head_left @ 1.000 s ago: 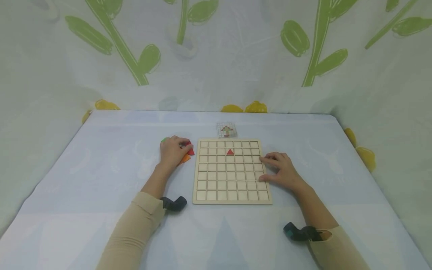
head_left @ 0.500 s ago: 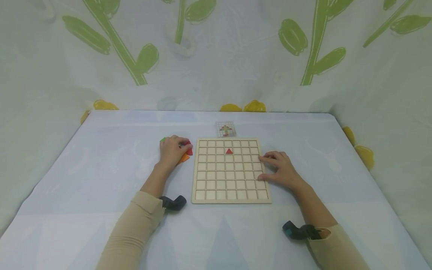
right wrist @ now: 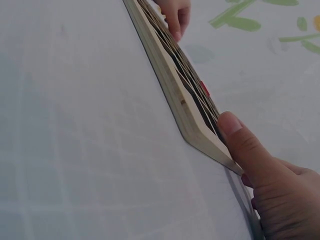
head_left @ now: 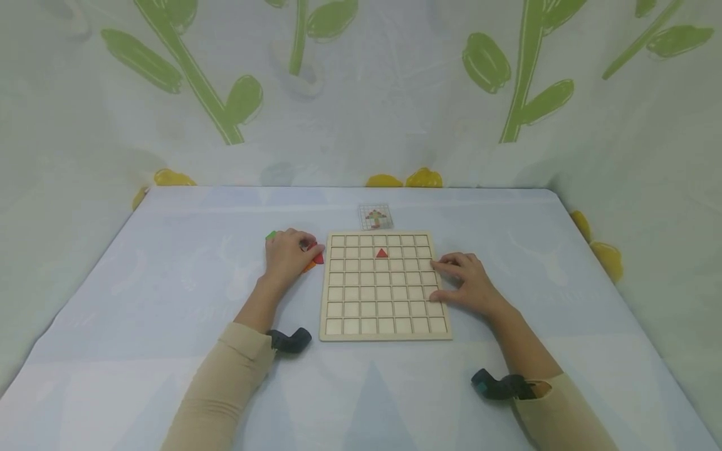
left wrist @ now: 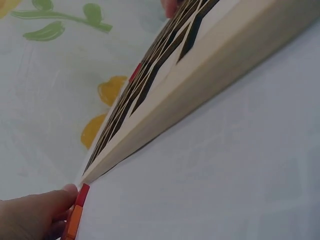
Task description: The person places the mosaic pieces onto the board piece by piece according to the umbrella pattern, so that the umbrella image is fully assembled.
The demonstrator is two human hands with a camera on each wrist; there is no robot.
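Observation:
My left hand (head_left: 286,254) is by the upper left of the square wooden grid board (head_left: 389,339). Its thumb and fingers pinch a red piece (head_left: 318,257). An orange piece (head_left: 309,267) lies close by, partly covered, and a green piece (head_left: 271,235) peeks out behind the hand. In the left wrist view, the thumb touches the red piece (left wrist: 83,194) beside the orange one (left wrist: 75,220). My right hand (head_left: 470,287) rests on the board's right edge, thumb and forefinger spread apart. One red triangle (head_left: 381,253) lies in a cell of the second row from the far side.
Behind the board lies a small clear card (head_left: 375,217) with a gridded, coloured picture. A pale cloth covers the table (head_left: 169,263), and a leaf-patterned curtain (head_left: 395,94) hangs beyond it. Dark camera mounts (head_left: 290,340) stick out at both wrists.
The red piece under my left fingers has shifted slightly toward me and now covers more of the orange piece. My right hand stays on the board's edge. The head view has drifted slightly.

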